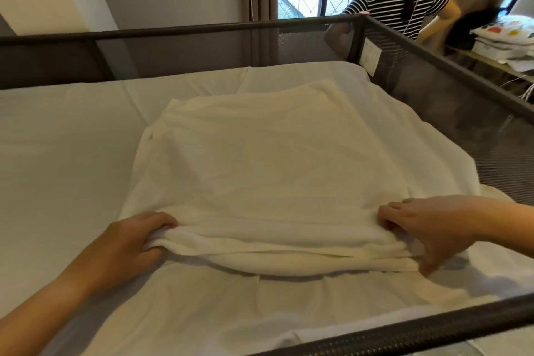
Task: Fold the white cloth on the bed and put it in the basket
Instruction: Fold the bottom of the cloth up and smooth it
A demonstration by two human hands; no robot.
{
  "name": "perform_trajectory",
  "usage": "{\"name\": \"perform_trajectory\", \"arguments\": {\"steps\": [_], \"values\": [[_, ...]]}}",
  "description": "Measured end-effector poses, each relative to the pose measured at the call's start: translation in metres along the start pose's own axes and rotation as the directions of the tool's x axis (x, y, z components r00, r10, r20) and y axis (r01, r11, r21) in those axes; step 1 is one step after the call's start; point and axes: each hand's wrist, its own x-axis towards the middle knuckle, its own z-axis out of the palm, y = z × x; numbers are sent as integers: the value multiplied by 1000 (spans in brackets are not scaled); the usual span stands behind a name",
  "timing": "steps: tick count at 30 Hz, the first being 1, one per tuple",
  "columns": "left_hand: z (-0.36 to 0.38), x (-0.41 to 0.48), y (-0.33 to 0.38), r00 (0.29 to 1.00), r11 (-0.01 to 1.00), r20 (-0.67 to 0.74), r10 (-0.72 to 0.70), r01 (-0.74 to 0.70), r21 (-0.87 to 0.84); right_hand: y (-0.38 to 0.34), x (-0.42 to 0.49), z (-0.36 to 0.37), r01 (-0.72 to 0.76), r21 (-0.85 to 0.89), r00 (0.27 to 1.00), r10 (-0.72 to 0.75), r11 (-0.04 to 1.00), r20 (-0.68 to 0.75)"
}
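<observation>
You are working on the folding step. The white cloth (pixel 274 159) is lying spread over the middle of the bed (pixel 57 153), already doubled by the look of the layered near edge, and reaching toward the mesh rail (pixel 433 89) on the right of the frame.

Your left hand (pixel 135 237), at lower left, is gripping the near edge, with its fingers curled round a bunch of the layers. Your right hand (pixel 427 228), at lower right, is pinching the opposite near corner, knuckles curled on top and thumb underneath. Between the two hands the edge is sagging a little and lifting off the sheet.

The next move, as I judge it, is asking you to raise both corners together and carry them up the frame to the far edge, keeping the layers aligned so that the fold lands square. The cloth looks soft and thick, so it is likely to slump if one hand is leading.

The basket is not showing anywhere in the view, so you are going to need to find it after the fold. Someone in a striped shirt (pixel 398 6) is standing at upper right, beyond the rail.
</observation>
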Motion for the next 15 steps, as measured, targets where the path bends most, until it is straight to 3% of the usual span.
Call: {"name": "perform_trajectory", "arguments": {"steps": [7, 15], "values": [[-2, 2, 0, 999, 996, 1, -46, 46, -73, -4, 5, 4, 5, -88, 1000, -5, 996, 1], [-4, 4, 0, 999, 997, 8, -51, 51, -65, 2, 14, 8, 18, -62, 989, -27, 998, -149]]}}
